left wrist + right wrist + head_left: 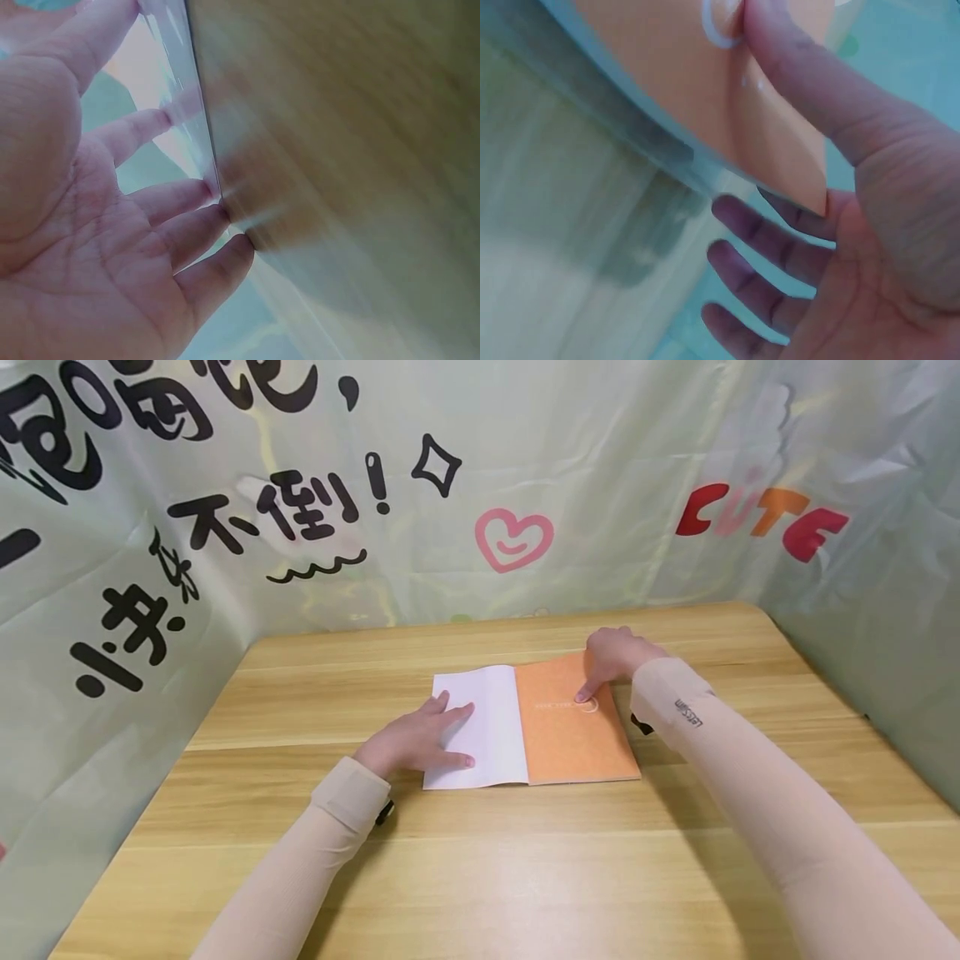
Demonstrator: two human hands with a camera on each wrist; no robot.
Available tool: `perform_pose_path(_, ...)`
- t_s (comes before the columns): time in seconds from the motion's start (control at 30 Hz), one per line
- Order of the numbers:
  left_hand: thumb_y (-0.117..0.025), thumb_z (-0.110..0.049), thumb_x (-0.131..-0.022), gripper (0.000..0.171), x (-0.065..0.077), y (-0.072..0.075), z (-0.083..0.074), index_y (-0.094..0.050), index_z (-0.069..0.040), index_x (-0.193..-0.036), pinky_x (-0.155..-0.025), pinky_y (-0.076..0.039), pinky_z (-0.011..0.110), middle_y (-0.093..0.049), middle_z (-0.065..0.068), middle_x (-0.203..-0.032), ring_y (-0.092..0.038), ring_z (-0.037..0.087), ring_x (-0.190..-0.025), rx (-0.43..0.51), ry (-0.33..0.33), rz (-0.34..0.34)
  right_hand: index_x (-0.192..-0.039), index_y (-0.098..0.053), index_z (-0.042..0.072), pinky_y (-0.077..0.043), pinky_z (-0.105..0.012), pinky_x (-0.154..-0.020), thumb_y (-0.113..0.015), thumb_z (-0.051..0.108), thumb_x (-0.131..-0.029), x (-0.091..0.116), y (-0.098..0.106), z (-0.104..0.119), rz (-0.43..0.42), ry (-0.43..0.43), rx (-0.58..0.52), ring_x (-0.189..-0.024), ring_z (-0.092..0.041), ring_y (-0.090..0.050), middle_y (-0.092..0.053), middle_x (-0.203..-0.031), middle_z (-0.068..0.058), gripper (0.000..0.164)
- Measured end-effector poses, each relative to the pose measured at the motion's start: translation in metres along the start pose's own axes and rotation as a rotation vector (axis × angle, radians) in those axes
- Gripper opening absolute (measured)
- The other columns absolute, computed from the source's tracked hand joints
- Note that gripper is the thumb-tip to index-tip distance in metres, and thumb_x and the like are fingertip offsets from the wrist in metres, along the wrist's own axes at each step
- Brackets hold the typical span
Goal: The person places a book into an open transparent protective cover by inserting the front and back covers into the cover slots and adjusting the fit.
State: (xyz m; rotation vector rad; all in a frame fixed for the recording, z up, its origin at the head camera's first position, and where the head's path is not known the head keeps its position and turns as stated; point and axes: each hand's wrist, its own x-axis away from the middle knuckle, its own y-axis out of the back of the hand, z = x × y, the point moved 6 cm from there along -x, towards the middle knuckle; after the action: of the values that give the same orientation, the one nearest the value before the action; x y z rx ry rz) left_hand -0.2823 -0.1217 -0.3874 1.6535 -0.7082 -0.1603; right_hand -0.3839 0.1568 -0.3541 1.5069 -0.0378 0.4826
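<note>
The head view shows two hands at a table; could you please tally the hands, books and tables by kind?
Left hand and right hand: 2 hands
Book: 1
Table: 1
Total: 4

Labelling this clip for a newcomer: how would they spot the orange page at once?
On the wooden table lies an open booklet. The orange page is its right half, held by the right hand; its colour and pale printing set it apart from the white page at its left.
</note>
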Motion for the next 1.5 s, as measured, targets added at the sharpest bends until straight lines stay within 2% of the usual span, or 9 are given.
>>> perform_pose_path(0.2, -0.056, -0.062, -0.087, 0.087, -0.002, 0.003, 0.000, -0.021, -0.022, -0.156, -0.105, -0.028, 0.051, -0.005, 0.019, -0.157, -0.007, 0.034, -0.142, 0.000, 0.008, -0.007, -0.091, -0.065, 0.005, -0.045, -0.049, -0.074, -0.081, 0.054, -0.066, 0.005, 0.006, -0.007, -0.121, -0.004, -0.135, -0.094, -0.038, -0.049, -0.056, -0.109, -0.018, 0.057)
perform_pose_path(0.37, -0.057, -0.062, -0.087, 0.088, -0.004, 0.002, 0.000, -0.021, -0.023, -0.156, -0.105, -0.028, 0.052, -0.005, 0.019, -0.157, -0.008, 0.034, -0.142, -0.001, 0.021, 0.005, -0.076, -0.048, 0.004, -0.036, -0.035, -0.060, -0.077, 0.040, -0.079, 0.012, 0.005, -0.024, -0.166, 0.060, -0.539, -0.060, -0.020, -0.037, -0.043, -0.064, -0.004, 0.047)
perform_pose_path(0.43, -0.058, -0.061, -0.086, 0.088, -0.003, 0.002, 0.000, -0.022, -0.022, -0.156, -0.105, -0.028, 0.052, -0.006, 0.020, -0.157, -0.009, 0.035, -0.141, 0.014, 0.029, 0.012, -0.071, -0.042, 0.004, -0.033, -0.035, -0.058, -0.071, 0.040, -0.085, 0.015, 0.000, -0.031, -0.132, 0.092, -0.678, -0.056, -0.017, -0.030, -0.034, -0.058, -0.002, 0.049)
perform_pose_path(0.5, -0.059, -0.060, -0.086, 0.087, -0.002, 0.001, -0.001, -0.023, -0.022, -0.156, -0.106, -0.027, 0.052, -0.006, 0.020, -0.157, -0.009, 0.035, -0.141, 0.020, 0.041, 0.017, -0.076, -0.048, 0.001, -0.041, -0.037, -0.063, -0.064, 0.037, -0.092, 0.019, -0.007, -0.035, -0.056, 0.146, -0.830, -0.056, -0.017, -0.039, -0.040, -0.061, -0.001, 0.042)
perform_pose_path(0.6, -0.059, -0.060, -0.086, 0.087, -0.003, 0.001, -0.004, -0.023, -0.023, -0.156, -0.105, -0.027, 0.052, -0.006, 0.019, -0.157, -0.009, 0.035, -0.141, 0.023, 0.045, 0.016, -0.104, -0.057, -0.006, -0.050, -0.040, -0.077, -0.052, 0.029, -0.101, 0.028, -0.018, -0.041, 0.078, 0.209, -1.038, -0.072, -0.018, -0.058, -0.060, -0.081, -0.006, 0.036)
perform_pose_path(0.73, -0.059, -0.061, -0.086, 0.087, -0.007, 0.002, -0.009, -0.022, -0.023, -0.156, -0.105, -0.028, 0.052, -0.007, 0.020, -0.157, -0.009, 0.035, -0.142, 0.026, 0.050, 0.008, -0.135, -0.040, -0.015, -0.051, -0.042, -0.084, -0.046, 0.018, -0.104, 0.042, -0.024, -0.045, 0.206, 0.282, -1.241, -0.093, -0.024, -0.065, -0.065, -0.110, -0.015, 0.046)
perform_pose_path(0.87, -0.060, -0.061, -0.085, 0.088, -0.012, 0.002, -0.014, -0.023, -0.023, -0.156, -0.106, -0.027, 0.051, -0.007, 0.020, -0.157, -0.009, 0.034, -0.142, 0.034, 0.060, 0.009, -0.135, -0.044, -0.013, -0.051, -0.040, -0.085, -0.048, 0.013, -0.103, 0.053, -0.022, -0.046, 0.255, 0.345, -1.309, -0.095, -0.023, -0.065, -0.066, -0.112, -0.015, 0.042)
perform_pose_path(1.07, -0.059, -0.062, -0.085, 0.088, -0.019, -0.001, -0.021, -0.022, -0.024, -0.156, -0.106, -0.026, 0.049, -0.007, 0.019, -0.157, -0.009, 0.034, -0.142, 0.015, 0.074, 0.015, -0.115, -0.063, 0.001, -0.055, -0.029, -0.074, -0.051, 0.013, -0.101, 0.059, -0.014, -0.044, 0.236, 0.328, -1.364, -0.082, -0.015, -0.067, -0.070, -0.099, -0.011, 0.022)
perform_pose_path(1.5, -0.062, -0.058, -0.084, 0.086, -0.027, 0.000, -0.033, -0.028, -0.021, -0.154, -0.106, -0.028, 0.049, -0.010, 0.022, -0.156, -0.012, 0.037, -0.141, 0.025, 0.056, -0.009, -0.116, -0.065, -0.006, -0.053, -0.036, -0.081, -0.060, 0.014, -0.096, 0.060, 0.007, -0.017, 0.124, 0.298, -1.369, -0.087, -0.020, -0.068, -0.069, -0.102, -0.015, 0.029)
